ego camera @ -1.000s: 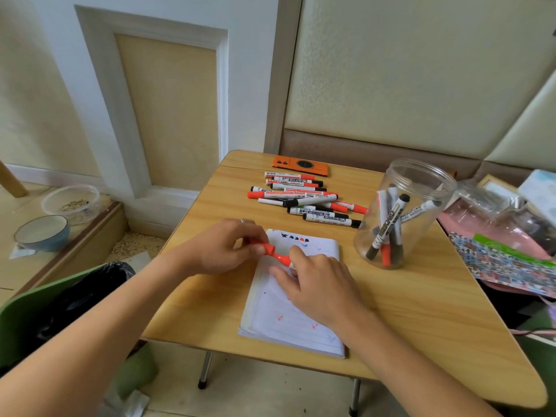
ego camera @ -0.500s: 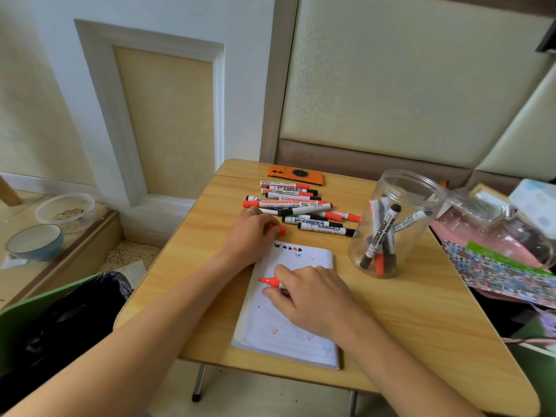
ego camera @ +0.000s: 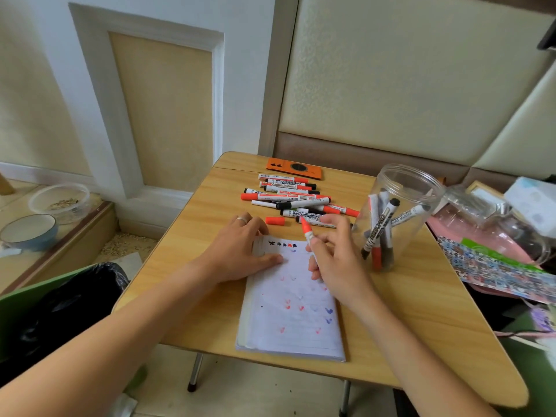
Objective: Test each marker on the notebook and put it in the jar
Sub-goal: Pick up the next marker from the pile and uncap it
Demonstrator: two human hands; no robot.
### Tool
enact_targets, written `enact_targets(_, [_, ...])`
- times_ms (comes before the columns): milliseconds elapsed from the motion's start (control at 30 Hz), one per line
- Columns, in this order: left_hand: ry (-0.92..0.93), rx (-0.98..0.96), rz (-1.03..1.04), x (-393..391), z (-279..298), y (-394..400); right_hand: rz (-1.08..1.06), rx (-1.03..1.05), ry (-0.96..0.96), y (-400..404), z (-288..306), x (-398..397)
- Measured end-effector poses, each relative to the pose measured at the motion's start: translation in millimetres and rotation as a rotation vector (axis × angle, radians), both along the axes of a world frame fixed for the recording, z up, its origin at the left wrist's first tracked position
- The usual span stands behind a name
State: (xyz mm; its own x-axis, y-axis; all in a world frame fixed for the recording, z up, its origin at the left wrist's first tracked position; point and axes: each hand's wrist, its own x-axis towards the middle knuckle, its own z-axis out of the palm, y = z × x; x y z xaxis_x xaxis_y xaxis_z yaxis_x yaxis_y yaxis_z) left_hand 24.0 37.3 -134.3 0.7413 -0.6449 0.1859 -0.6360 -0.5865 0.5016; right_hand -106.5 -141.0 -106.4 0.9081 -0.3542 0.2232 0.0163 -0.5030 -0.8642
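Observation:
An open lined notebook point(ego camera: 293, 323) with red and blue test marks lies on the wooden table point(ego camera: 418, 320). My left hand point(ego camera: 240, 251) rests flat on its top left corner. My right hand point(ego camera: 337, 263) grips an uncapped red marker point(ego camera: 307, 231) above the page, tip pointing up and away. The marker's red cap point(ego camera: 275, 220) lies on the table just beyond my left hand. Several red and black markers point(ego camera: 296, 198) lie in a pile behind it. A clear plastic jar point(ego camera: 400, 212) to the right holds several markers.
An orange phone point(ego camera: 293, 169) lies at the table's far edge. Pink and patterned bags point(ego camera: 496, 254) crowd the right side. A black-lined green bin point(ego camera: 60, 302) stands at the left, with a blue bowl point(ego camera: 28, 231) and a clear bowl point(ego camera: 58, 200) on the floor ledge.
My left hand set the red cap down by the marker pile and came back flat onto the notebook's corner. My right hand lifted the uncapped marker, which now points up.

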Motion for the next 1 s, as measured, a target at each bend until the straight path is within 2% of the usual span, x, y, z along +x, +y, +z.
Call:
enact_targets(133, [-0.004,-0.006,0.008,-17.7,-2.6,8.2,-0.047,0.334,-0.007,-8.3,8.3,1.0])
enact_targets(233, [-0.089,0.005,0.007,-34.4,-7.1,11.5,-0.028,0.720,0.032,-12.3,7.7,6.3])
enact_targets(300, [-0.170,-0.006,0.031,-43.2,-10.5,11.1,0.012,0.822,0.042,-14.6,5.6,9.6])
enact_targets(367, [-0.252,-0.053,0.015,-49.8,-11.4,9.2,0.054,0.780,0.032,-13.8,4.9,12.1])
enact_targets(500, [-0.383,-0.069,-0.194,-55.6,-10.1,6.4,0.047,0.604,0.009,-12.0,2.8,17.8])
enact_targets(667, [-0.240,-0.030,-0.265,-59.4,-7.8,12.4,0.000,0.409,0.023,-11.0,3.3,17.7])
enact_targets(767, [-0.302,-0.011,-0.303,-65.9,-6.7,12.7,0.000,0.387,0.056,-13.0,4.3,16.1])
enact_targets(900, [-0.272,-0.006,-0.558,-66.4,-5.9,7.5,0.038,0.341,0.114,-17.0,5.1,16.6])
enact_targets(1000, [-0.192,-0.004,-0.627,-65.8,-7.7,8.1,0.032,0.289,0.139,-20.3,1.4,16.5])
